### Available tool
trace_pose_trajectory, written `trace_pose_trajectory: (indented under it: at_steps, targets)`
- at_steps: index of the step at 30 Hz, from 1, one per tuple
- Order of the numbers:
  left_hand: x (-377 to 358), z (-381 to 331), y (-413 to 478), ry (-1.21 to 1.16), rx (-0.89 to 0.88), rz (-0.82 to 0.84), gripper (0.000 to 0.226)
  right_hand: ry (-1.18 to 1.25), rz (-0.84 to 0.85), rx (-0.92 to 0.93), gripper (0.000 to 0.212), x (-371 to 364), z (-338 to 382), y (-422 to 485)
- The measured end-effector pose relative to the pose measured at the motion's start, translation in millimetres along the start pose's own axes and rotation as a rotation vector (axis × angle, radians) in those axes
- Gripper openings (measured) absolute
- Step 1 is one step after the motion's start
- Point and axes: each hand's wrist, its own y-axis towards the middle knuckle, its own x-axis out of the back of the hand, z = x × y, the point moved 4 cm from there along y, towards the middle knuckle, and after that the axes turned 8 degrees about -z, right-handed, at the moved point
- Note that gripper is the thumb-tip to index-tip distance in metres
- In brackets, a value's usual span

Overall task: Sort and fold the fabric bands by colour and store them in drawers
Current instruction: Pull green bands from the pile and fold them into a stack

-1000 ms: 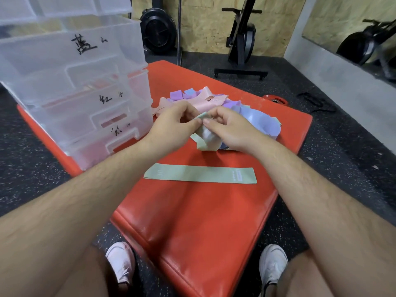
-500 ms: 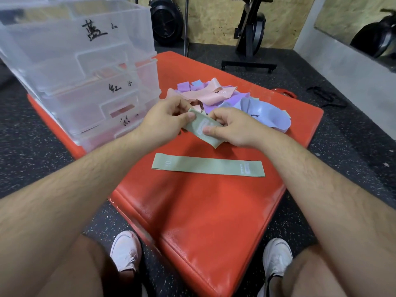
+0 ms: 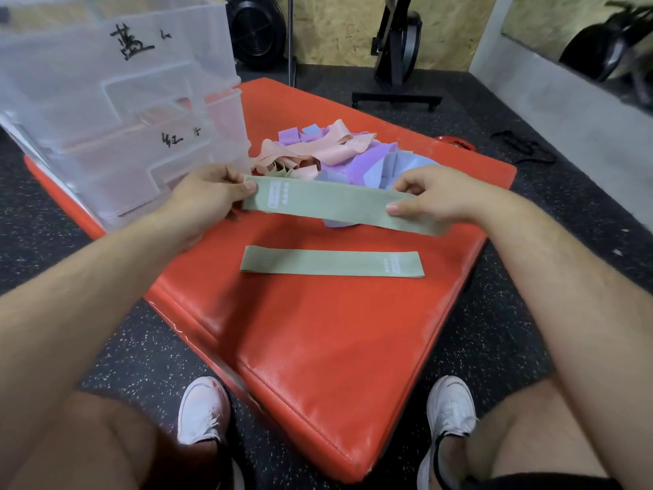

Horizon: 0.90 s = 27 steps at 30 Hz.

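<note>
Head view, clear drawers [image 3: 116, 100], green band [image 3: 328, 205] held

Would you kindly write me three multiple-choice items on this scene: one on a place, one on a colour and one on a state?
1. Where does the loose green band lie?
A. in a drawer
B. on the red mat, nearer the person than the held band
C. on the black floor

2. What colour is the held band?
A. pink
B. purple
C. green

3. How is the held band kept?
A. pulled out straight between the left hand and the right hand
B. folded small in one hand
C. draped over the drawers

Answers: 1 B, it lies flat on the mat, below the hands in the picture; 2 C, it is the same sage green as the loose green band; 3 A, each hand pinches one end.
</note>
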Motion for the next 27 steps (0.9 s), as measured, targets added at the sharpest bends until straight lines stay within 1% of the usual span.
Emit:
trace_pose_trajectory:
  at_steps: [2,6,9,12,14,18,20,27]
  targets:
    - [-4,7,-2,0.060,0.022,0.013,0.019,0.033,0.039,-0.037,0.019,1,-12,-4]
    - [-7,21,-4,0.134,0.059,0.009,0.020,0.015,0.129,-0.124,0.023,-3,-36,-13]
    - [-7,31,-4,0.222,0.109,0.046,0.018,0.124,0.128,-0.195,0.024,-3,-45,-22]
    - [-6,41,-4,0.313,0.153,0.108,0.008,0.188,0.118,-0.213,0.029,-7,-48,-24]
    - [-7,46,-5,0.385,0.151,0.126,0.007,0.155,0.125,-0.204,0.029,-14,-50,-22]
    - [-8,57,-7,0.494,0.128,0.109,0.002,0.012,0.121,-0.170,0.022,-33,-52,-21]
    - [-10,63,-8,0.525,0.122,0.100,0.005,-0.030,0.116,-0.160,0.020,-43,-56,-22]
    - [-10,70,-3,0.596,0.051,0.073,0.006,-0.049,0.058,-0.148,0.013,-49,-59,-27]
